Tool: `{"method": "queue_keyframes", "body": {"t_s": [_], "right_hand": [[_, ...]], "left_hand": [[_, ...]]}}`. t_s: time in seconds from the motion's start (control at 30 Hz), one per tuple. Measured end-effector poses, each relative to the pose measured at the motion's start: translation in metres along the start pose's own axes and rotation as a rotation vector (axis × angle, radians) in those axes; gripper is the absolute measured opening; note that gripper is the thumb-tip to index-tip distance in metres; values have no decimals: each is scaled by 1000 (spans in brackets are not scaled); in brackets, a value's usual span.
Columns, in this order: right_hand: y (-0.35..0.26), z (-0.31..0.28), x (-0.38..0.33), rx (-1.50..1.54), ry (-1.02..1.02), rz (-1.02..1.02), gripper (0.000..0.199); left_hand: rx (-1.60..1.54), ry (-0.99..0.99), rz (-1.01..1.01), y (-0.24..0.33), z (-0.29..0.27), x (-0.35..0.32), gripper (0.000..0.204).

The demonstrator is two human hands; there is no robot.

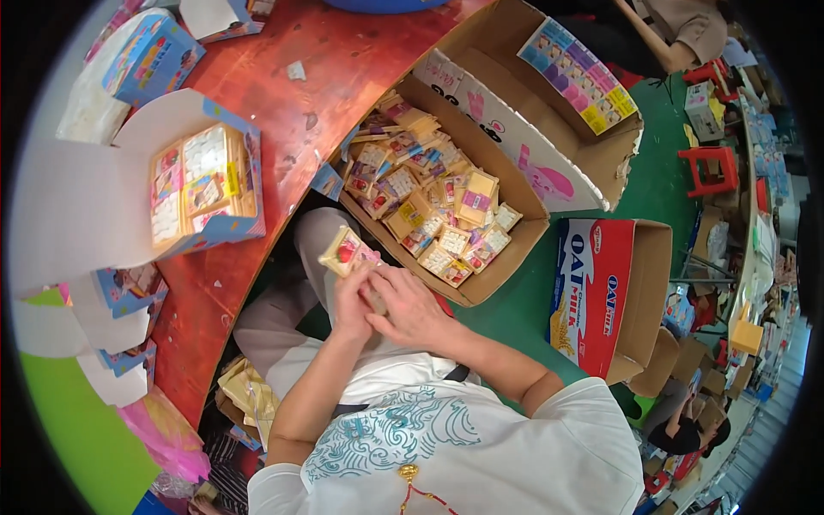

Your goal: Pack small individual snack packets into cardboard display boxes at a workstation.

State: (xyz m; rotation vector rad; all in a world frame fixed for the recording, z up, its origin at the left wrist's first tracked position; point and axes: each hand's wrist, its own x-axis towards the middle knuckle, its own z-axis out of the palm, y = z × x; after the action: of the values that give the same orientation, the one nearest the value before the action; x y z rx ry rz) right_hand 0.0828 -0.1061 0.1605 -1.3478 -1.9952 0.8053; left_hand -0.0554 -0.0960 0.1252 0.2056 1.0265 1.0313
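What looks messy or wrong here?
The packs in the brown box look messiest: they lie jumbled and tilted every which way, while those in the blue box are packed more neatly. A small pale scrap also lies loose on the red table, like a bit of litter.

Both arms were bent at the elbow, and the hands met in front of the body. The left forearm [316, 390] ran toward the far side, angling slightly right — its wrist fairly straight, the left hand [350, 305] raised with fingers curled in a grip. The right forearm [493, 356] slanted in from the right, its elbow set wider from the body. The right hand [408, 307] lay with its back upward, fingers reaching left against the left hand — thumb on the near side. Both forearms were bare.
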Motion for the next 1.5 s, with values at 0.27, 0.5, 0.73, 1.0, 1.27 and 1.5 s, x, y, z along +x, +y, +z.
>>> {"method": "queue_keyframes", "body": {"t_s": [0.27,0.5,0.73,1.0,1.27,1.5], "right_hand": [[208,40,54,-482,173,527,34],[252,75,55,-507,-54,527,29],[188,26,28,57,286,326,20],[113,-1,7,-46,259,-390,25],[83,-16,-6,357,176,-137,31],[213,38,25,41,194,472,31]], "left_hand": [[-110,29,-112,7,5,30,36],[-55,23,-205,16,17,42,32],[-230,-13,-248,19,10,57,38],[-540,-88,-451,12,12,74,43],[-282,-95,-224,20,8,63,48],[-228,-131,-125,37,16,57,59]]}}
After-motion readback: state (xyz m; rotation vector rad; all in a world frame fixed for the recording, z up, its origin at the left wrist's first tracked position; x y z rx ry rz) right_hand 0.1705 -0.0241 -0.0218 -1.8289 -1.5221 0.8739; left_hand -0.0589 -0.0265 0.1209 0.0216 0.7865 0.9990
